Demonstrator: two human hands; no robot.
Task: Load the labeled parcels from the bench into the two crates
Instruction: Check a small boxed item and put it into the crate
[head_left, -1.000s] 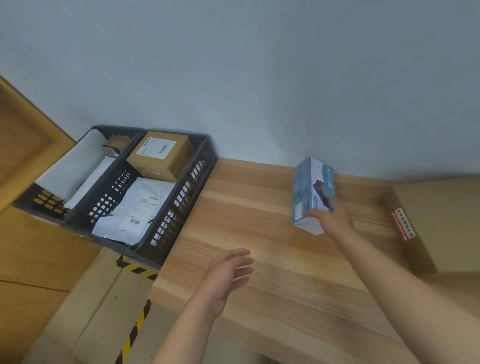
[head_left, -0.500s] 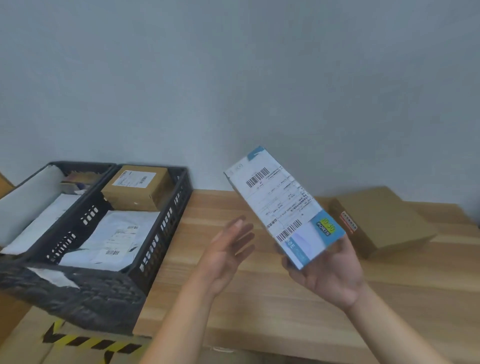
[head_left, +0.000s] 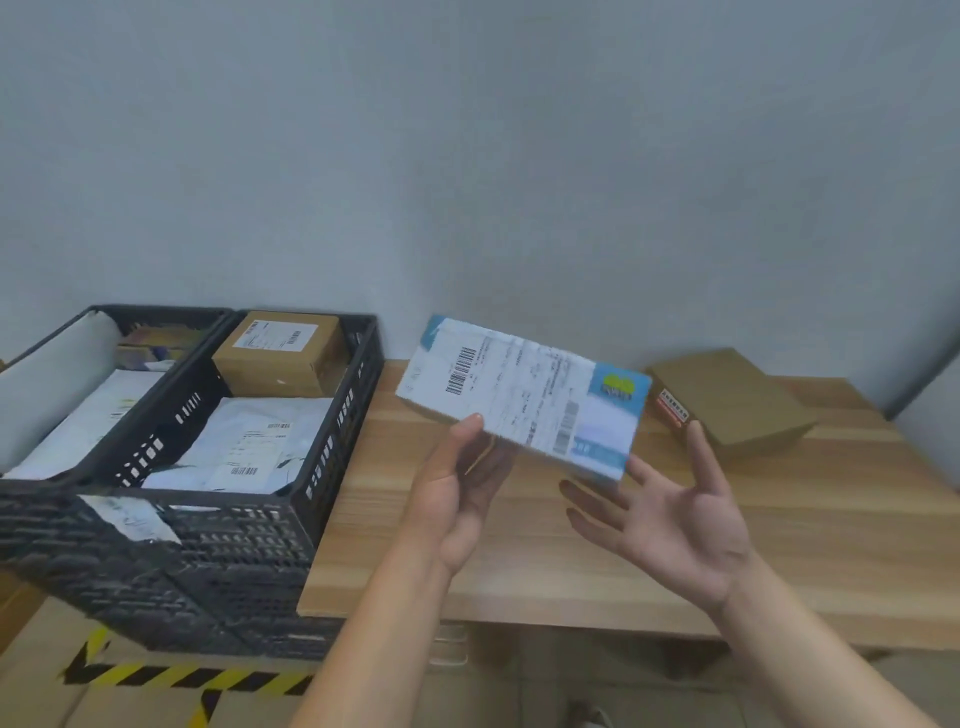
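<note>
Box (head_left: 519, 395) shifted into left grip (head_left: 457, 493), thumb pinching it, right grip (head_left: 670, 514) spread wide

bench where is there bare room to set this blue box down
The bench is bare wood from the black crate beside it across to the flat brown box by the wall, and forward to its front edge. That crate is crowded: a cardboard box and a white bag cover its floor.

A plain pale grey wall (head_left: 467, 156) rises behind the light wooden tabletop (head_left: 841, 519); yellow-and-black hazard tape (head_left: 182, 678) runs below it, near left.
</note>
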